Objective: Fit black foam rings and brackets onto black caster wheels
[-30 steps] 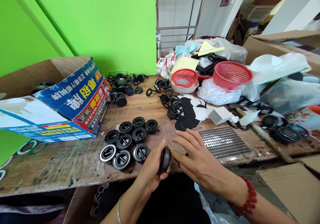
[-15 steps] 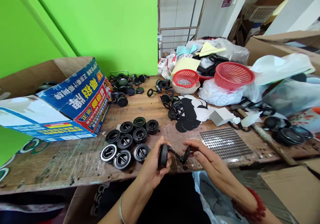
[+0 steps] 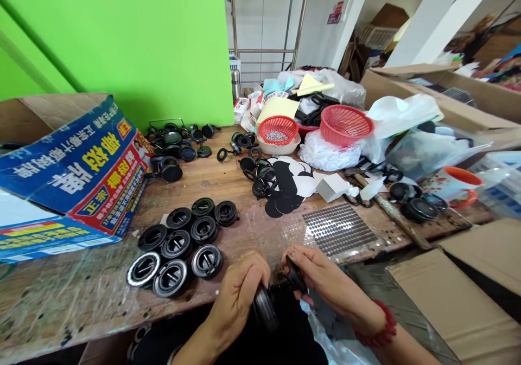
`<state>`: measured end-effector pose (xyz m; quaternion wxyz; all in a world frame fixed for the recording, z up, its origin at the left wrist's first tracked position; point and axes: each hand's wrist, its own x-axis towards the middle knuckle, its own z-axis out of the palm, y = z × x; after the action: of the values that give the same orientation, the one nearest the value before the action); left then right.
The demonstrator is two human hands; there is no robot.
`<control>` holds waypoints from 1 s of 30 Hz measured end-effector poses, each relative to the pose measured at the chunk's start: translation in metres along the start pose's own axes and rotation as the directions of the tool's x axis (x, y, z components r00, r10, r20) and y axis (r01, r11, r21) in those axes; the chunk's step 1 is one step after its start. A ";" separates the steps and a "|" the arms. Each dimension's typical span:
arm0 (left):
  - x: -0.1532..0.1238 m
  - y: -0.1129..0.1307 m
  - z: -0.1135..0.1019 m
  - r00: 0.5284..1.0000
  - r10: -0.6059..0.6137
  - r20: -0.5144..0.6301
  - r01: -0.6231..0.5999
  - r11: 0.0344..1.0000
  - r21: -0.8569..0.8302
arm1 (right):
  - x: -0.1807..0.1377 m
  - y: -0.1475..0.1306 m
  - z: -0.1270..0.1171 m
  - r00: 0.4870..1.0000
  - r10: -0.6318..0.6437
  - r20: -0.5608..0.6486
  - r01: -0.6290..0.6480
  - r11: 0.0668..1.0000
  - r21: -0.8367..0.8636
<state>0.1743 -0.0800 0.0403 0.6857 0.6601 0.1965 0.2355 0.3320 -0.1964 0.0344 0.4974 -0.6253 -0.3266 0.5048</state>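
Note:
My left hand (image 3: 240, 286) is closed around the edge of a black ribbed disc (image 3: 265, 308), blurred by motion, at the front of the bench. A short dark arm joins it to a smaller black round end piece (image 3: 296, 275). My right hand (image 3: 319, 275) grips that end piece between thumb and fingers. Left of my hands, several similar black round pieces (image 3: 177, 244) lie grouped on the bench, hollow faces up. A sheet of small dark dots (image 3: 340, 228) lies beyond my right hand.
A blue printed carton (image 3: 73, 186) stands at the left. Assembled black parts (image 3: 175, 151) sit behind. Red baskets (image 3: 347, 125), black and white oval pieces (image 3: 287, 183), a wooden-handled tool (image 3: 393, 213) and a mug (image 3: 451, 186) occupy the right. Cardboard (image 3: 443, 294) lies below, right.
The view has swung right. Both hands have lowered toward the bench's front edge with the black part. My right fingers, looser before, now grip the end piece, and the left grip has turned.

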 end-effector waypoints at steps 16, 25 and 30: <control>0.006 -0.002 0.005 0.854 -0.520 -0.014 0.431 0.723 -0.540 | 0.074 0.010 -0.089 0.886 -0.392 -0.249 -0.170 0.226 -0.959; 0.010 0.004 0.000 0.884 -0.424 -0.197 0.265 0.801 -0.537 | 0.074 0.016 -0.085 0.856 -0.456 -0.245 -0.175 0.192 -0.966; 0.009 0.004 -0.006 0.855 -0.451 -0.258 0.258 0.799 -0.543 | 0.045 -0.007 -0.047 0.641 -0.755 -0.135 0.210 0.342 -0.916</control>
<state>0.1779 -0.0697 0.0439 0.8115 0.3574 0.3796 0.2636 0.3902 -0.1671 0.0273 0.3337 -0.7599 -0.5483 -0.1026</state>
